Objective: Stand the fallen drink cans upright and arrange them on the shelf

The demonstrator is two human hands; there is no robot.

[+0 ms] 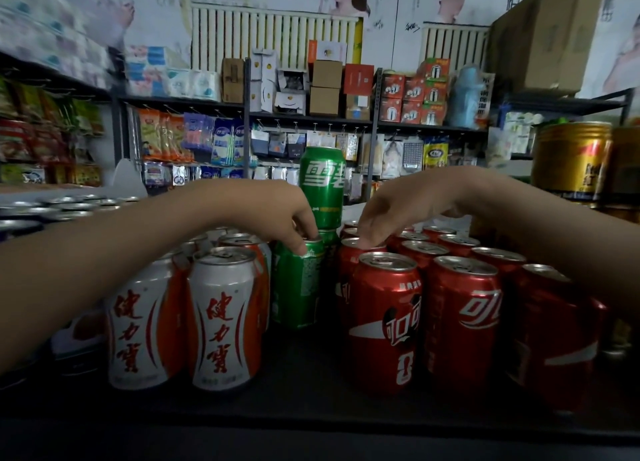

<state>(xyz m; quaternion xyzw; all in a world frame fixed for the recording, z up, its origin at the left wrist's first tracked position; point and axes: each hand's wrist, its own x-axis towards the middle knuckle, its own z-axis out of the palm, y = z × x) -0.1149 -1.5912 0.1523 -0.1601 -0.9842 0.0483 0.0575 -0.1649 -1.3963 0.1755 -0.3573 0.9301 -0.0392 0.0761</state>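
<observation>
Upright cans stand on the dark shelf (311, 401). At the left are white-and-orange cans (225, 322), in the middle a green can (298, 287), at the right several red cola cans (384, 322). My left hand (287, 215) reaches over the white cans and grips the top rim of the green can with curled fingers. My right hand (391, 211) comes from the right, its fingertips resting on the top of a red can (346, 263) in the second row. Another green can (322, 187) stands stacked higher behind, on a can that is mostly hidden.
Gold cans (571, 159) stand at the right, partly behind my right arm. Silver can tops (52, 211) fill the left beyond my left arm. Across the aisle, racks hold snack packets (162, 138) and boxes (325, 86).
</observation>
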